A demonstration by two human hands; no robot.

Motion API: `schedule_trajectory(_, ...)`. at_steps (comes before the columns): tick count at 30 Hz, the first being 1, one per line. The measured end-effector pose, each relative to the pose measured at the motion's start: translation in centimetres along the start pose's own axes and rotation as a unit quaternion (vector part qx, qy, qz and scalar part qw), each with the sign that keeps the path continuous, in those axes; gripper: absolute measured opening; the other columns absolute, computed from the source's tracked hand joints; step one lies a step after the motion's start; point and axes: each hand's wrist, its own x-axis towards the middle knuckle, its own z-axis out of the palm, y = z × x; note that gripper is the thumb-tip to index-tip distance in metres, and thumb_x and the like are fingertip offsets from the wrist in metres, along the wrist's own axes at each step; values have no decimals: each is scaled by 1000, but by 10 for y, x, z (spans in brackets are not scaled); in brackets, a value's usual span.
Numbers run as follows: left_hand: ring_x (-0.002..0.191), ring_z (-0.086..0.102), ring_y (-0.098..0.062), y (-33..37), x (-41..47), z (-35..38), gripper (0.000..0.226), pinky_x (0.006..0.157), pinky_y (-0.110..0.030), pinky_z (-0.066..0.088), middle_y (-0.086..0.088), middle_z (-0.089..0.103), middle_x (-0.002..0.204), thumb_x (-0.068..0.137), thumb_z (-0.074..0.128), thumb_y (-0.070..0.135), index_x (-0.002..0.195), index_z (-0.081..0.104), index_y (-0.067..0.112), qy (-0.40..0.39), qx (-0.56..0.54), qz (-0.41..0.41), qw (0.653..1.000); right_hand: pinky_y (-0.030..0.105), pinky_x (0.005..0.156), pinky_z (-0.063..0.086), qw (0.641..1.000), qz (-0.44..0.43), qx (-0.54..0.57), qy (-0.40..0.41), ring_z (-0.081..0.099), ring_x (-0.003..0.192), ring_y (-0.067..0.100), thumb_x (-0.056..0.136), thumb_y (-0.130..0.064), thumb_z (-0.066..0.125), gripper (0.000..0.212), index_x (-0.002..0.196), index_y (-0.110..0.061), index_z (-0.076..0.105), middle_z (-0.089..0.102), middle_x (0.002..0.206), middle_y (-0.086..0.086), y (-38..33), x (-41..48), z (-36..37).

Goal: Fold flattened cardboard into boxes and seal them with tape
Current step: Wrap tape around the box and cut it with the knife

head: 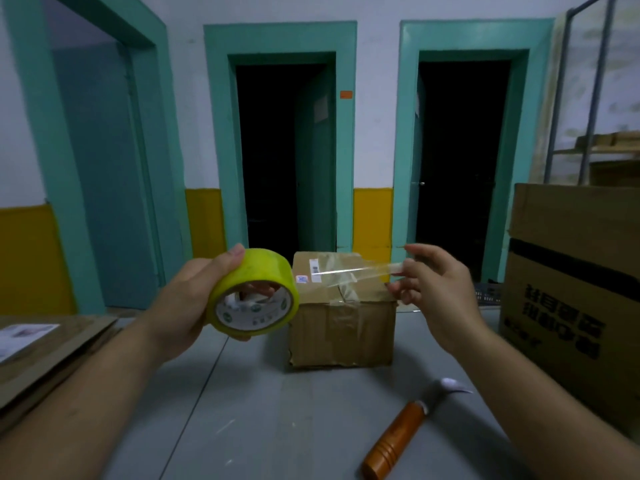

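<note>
Yellow round tape roll (254, 294) sits gripped in left hand (192, 299), right hand (441, 289) pinches clear tape strip (360, 270); keep it taut, centred over small brown cardboard box (343, 334) seam.

No text reads clearly. Right of the right hand (440, 289), the big box (571, 216) bears blurred black characters, upside down. The roll (254, 296) gripped by the left hand (192, 292) shows green logos; the small box (343, 327) behind the pinched strip (360, 270) carries illegible labels.
</note>
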Motion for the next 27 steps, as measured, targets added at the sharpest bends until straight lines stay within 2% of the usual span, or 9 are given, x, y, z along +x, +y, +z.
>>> schedule_trajectory(4, 81, 73, -42, -1, 1, -3, 80, 59, -51, 63, -32, 73, 94, 59, 83, 77, 89, 80, 3, 35, 8, 33, 999, 28, 51, 50, 994, 11, 98, -55, 65, 68, 27, 98, 12, 41, 29, 109, -1, 65, 72, 106, 20, -11, 4, -4)
schedule_trajectory(7, 72, 72, -41, -2, 1, -5, 87, 53, -48, 62, -32, 72, 85, 61, 80, 81, 82, 73, -4, 34, 20, 67, 997, 25, 49, 47, 974, 57, 186, -116, 61, 63, 22, 95, 3, 38, 23, 92, -4, 60, 67, 81, 16, -18, 5, -5)
schedule_trajectory(10, 56, 64, -33, -3, 0, -3, 87, 49, -34, 56, -26, 63, 64, 68, 76, 81, 65, 64, -5, 34, 27, 116, 992, 27, 57, 49, 963, 73, 219, -143, 58, 65, 21, 88, -16, 43, 21, 84, -7, 61, 62, 72, 11, -23, 4, -9)
schedule_trajectory(13, 54, 54, -35, -7, 1, -3, 99, 51, -31, 50, -39, 49, 61, 76, 70, 81, 64, 54, -17, 27, 47, 152, 987, 31, 70, 45, 966, 69, 208, -136, 59, 76, 22, 97, -22, 40, 32, 98, -4, 66, 68, 88, 14, -24, 4, -10)
schedule_trajectory(16, 50, 54, -41, -8, 0, -5, 93, 51, -41, 43, -27, 56, 56, 84, 62, 80, 61, 60, -10, 7, 85, 168, 982, 25, 78, 58, 985, 12, 131, -110, 66, 90, 20, 102, -2, 49, 23, 116, -2, 68, 73, 109, 15, -22, 7, -10)
schedule_trajectory(18, 48, 56, -35, -6, -1, -4, 94, 51, -34, 42, -21, 59, 55, 84, 60, 81, 61, 61, -10, -1, 102, 175, 979, 22, 74, 60, 993, -36, 75, -89, 69, 85, 18, 99, 5, 54, 24, 114, -3, 71, 76, 111, 14, -18, 10, -12)
schedule_trajectory(21, 47, 53, -24, -7, -2, -3, 93, 50, -26, 40, -21, 55, 52, 85, 58, 81, 57, 58, -7, 3, 129, 197, 972, 28, 69, 59, 995, -49, 25, -88, 67, 79, 18, 99, -3, 59, 22, 115, -6, 74, 77, 114, 12, -16, 12, -18)
schedule_trajectory(23, 48, 49, -23, -7, -2, -4, 96, 50, -25, 39, -29, 49, 54, 84, 57, 83, 56, 54, -9, 14, 143, 203, 969, 23, 61, 57, 996, -19, -11, -90, 70, 82, 20, 99, -5, 61, 23, 118, -7, 74, 77, 114, 8, -15, 14, -22)
schedule_trajectory(27, 48, 43, -20, -7, 1, -6, 104, 51, -31, 29, -31, 44, 54, 79, 53, 90, 58, 48, -11, 48, 174, 195, 964, 21, 54, 50, 988, 1, -121, -96, 64, 81, 30, 95, -6, 68, 17, 110, -6, 77, 79, 102, 7, -10, 17, -27)
